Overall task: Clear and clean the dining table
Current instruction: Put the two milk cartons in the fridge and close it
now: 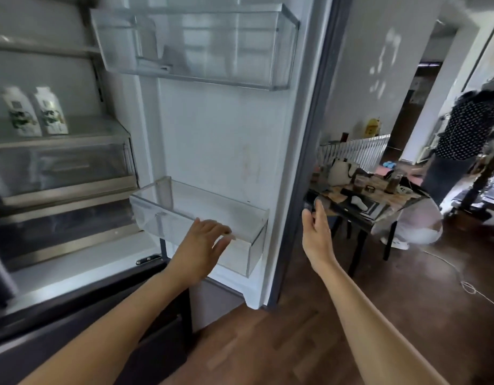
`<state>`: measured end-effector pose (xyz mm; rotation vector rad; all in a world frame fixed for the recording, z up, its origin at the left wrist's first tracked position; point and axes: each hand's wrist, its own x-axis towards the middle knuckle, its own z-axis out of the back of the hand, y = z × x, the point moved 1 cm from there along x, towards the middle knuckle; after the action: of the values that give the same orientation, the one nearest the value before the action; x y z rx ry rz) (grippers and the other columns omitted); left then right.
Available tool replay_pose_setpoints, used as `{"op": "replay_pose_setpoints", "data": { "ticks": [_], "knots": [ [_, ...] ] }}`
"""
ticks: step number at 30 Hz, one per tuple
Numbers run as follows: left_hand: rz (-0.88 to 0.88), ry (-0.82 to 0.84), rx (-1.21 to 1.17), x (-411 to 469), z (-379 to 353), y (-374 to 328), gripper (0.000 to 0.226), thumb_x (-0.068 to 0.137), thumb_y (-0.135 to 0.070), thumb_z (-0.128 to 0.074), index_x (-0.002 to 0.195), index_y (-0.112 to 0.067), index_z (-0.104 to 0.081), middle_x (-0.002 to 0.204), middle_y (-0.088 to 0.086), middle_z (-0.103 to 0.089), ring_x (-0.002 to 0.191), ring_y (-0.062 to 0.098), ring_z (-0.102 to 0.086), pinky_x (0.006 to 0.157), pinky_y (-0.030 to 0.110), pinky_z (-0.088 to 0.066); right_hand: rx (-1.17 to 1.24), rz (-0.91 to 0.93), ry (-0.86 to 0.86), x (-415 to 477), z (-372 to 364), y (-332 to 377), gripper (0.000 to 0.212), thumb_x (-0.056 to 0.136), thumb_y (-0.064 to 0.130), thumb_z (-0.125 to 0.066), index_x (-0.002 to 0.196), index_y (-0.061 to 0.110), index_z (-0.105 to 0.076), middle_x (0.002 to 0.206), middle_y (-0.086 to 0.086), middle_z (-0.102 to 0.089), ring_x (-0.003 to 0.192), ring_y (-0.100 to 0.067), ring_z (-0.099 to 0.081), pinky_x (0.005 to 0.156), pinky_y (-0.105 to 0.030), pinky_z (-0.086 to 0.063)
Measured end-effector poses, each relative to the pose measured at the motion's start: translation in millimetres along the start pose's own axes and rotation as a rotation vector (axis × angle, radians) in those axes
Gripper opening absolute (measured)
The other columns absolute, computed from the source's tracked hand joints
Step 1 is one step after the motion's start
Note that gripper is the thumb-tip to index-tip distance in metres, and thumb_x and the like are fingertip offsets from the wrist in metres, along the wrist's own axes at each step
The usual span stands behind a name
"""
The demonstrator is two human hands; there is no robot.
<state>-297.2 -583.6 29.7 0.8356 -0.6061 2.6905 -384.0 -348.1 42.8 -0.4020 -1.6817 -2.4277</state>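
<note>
I stand at an open fridge. My left hand (201, 245) is open, fingers spread, at the front rim of the empty lower door bin (248, 218). My right hand (316, 234) is open and empty, raised beside the outer edge of the fridge door (304, 151). Two white cartons (34, 112) with green labels stand on a fridge shelf at the left. The dining table (359, 215) lies further back on the right, carrying a white bag, cups, jars and other small items.
An empty upper door bin (196, 48) hangs above. Clear drawers (62, 168) fill the fridge interior. A person in a dotted top (462, 132) stands at the far right. A white cord (468, 284) trails over the wooden floor. A white radiator (357, 151) stands behind the table.
</note>
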Motion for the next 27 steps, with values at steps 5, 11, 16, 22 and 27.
{"op": "replay_pose_setpoints", "data": {
  "ticks": [5,11,16,22,27],
  "knots": [
    [0.026,-0.044,-0.067,-16,13,3,0.053,0.096,-0.050,-0.026,0.096,-0.014,-0.065,0.092,-0.010,-0.059,0.090,-0.003,-0.042,0.095,0.026,-0.034,0.179,0.005,0.052,-2,-8,1,0.056,0.100,0.037,-0.030,0.149,0.019,-0.012,0.156,0.001,-0.018,0.143,-0.011,-0.017,0.119,-0.034,-0.017],
    [0.188,-0.077,-0.196,-42,32,21,0.027,0.095,-0.040,-0.039,0.086,-0.028,-0.061,0.093,-0.016,-0.060,0.112,0.000,-0.048,0.097,0.011,-0.033,0.242,0.076,0.019,-39,-26,4,0.053,0.099,0.033,-0.036,0.147,0.019,-0.022,0.152,0.003,-0.028,0.138,-0.005,-0.024,0.116,-0.030,-0.022],
    [0.308,-0.041,-0.320,-72,61,36,0.025,0.093,-0.037,-0.041,0.098,-0.029,-0.064,0.121,-0.023,-0.054,0.124,-0.026,-0.024,0.100,0.014,-0.030,0.276,0.137,-0.038,-81,-44,16,0.054,0.092,0.036,-0.047,0.141,0.017,-0.036,0.132,0.004,-0.045,0.126,-0.008,-0.045,0.108,-0.030,-0.038],
    [0.409,-0.066,-0.436,-118,101,49,0.041,0.096,-0.042,-0.033,0.135,-0.036,-0.042,0.148,-0.026,-0.025,0.130,-0.023,-0.015,0.100,-0.003,-0.015,0.335,0.263,-0.086,-136,-69,54,0.033,0.085,0.040,-0.059,0.116,0.030,-0.053,0.112,0.005,-0.058,0.104,-0.006,-0.059,0.088,-0.018,-0.047],
    [0.617,-0.165,-0.592,-169,131,93,0.050,0.092,-0.058,-0.030,0.139,-0.040,-0.036,0.147,-0.021,-0.032,0.137,0.002,-0.027,0.117,0.033,-0.022,0.320,0.270,-0.076,-181,-111,86,0.028,0.084,0.032,-0.067,0.107,0.035,-0.052,0.108,0.002,-0.062,0.100,-0.006,-0.061,0.085,-0.016,-0.049]
  ]
}}
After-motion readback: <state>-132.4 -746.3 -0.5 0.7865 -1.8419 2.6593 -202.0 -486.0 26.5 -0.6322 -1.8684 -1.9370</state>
